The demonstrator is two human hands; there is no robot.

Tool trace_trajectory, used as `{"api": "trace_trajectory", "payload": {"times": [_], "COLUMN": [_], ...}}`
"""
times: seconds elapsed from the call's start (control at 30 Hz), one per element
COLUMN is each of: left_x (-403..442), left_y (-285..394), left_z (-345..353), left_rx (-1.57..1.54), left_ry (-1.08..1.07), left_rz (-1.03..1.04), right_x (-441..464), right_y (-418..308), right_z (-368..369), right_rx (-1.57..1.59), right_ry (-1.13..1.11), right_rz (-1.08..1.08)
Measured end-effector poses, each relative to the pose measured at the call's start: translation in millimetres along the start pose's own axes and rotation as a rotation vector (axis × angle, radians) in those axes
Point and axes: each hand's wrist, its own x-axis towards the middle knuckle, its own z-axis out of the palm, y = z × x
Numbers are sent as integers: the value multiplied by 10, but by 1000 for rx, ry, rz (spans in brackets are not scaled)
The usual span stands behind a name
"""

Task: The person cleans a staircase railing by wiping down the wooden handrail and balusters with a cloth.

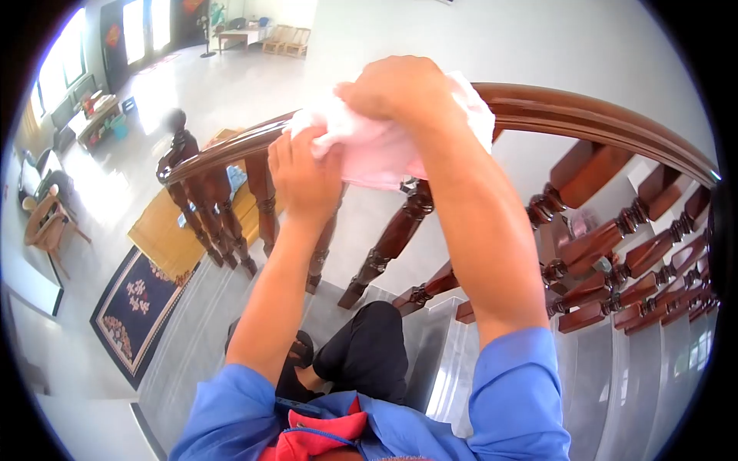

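Observation:
A pale pink cloth (377, 150) is draped over the dark brown wooden handrail (584, 111) and hangs down on my side. My right hand (403, 88) lies on top of the cloth over the rail, its fingers curled into the fabric. Lower and to the left, my left hand (304, 173) grips the left part of the cloth against the rail, fingers bent round it. The rail under the cloth is hidden. Turned wooden balusters (396, 238) stand below the handrail.
Grey stone stairs (592, 369) run down at the right. A newel post (178, 142) ends the rail at the left. Beyond it are a yellow-brown covered piece (165, 223), a dark patterned rug (138, 307), a wooden chair (50, 227) and a desk (96, 123).

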Motion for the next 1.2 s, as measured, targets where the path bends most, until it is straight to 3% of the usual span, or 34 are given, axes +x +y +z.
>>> {"api": "trace_trajectory", "payload": {"times": [0.17,0.5,0.6,0.7,0.77,0.8,0.87,0.9,0.93,0.97,1.0,1.07,1.2], "left_x": [-173,-340,-263,-269,-245,-245,-237,-233,-257,-284,-308,-424,-373], "left_y": [-543,-1311,-1297,-1114,-894,-771,-472,-347,-233,-120,-25,82,524], "left_z": [-187,-319,-348,-289,-304,-306,-278,-282,-267,-251,-232,-136,-175], "left_rx": [38,181,134,104,42,31,-138,-150,-163,-217,-270,-247,-384], "left_ry": [-22,-68,-99,-60,-88,-89,-51,-70,-66,-97,-127,-79,-198], "left_rz": [-102,-530,-655,-619,-587,-594,-510,-505,-511,-433,-355,-192,-214], "right_x": [405,1030,1010,835,586,470,232,142,55,-53,-252,-781,-1458], "right_y": [-622,-1568,-1664,-1573,-1474,-1375,-1070,-934,-787,-634,-501,-264,248], "right_z": [383,1010,973,991,1089,1102,1092,1130,1183,1221,1218,1207,1549], "right_rx": [53,112,80,109,-20,-31,150,137,263,390,377,421,486], "right_ry": [-26,-31,-64,-12,387,381,685,681,851,1018,1013,1148,1363], "right_rz": [-92,-323,-282,-334,-316,-313,-395,-393,-473,-553,-551,-433,-162]}}
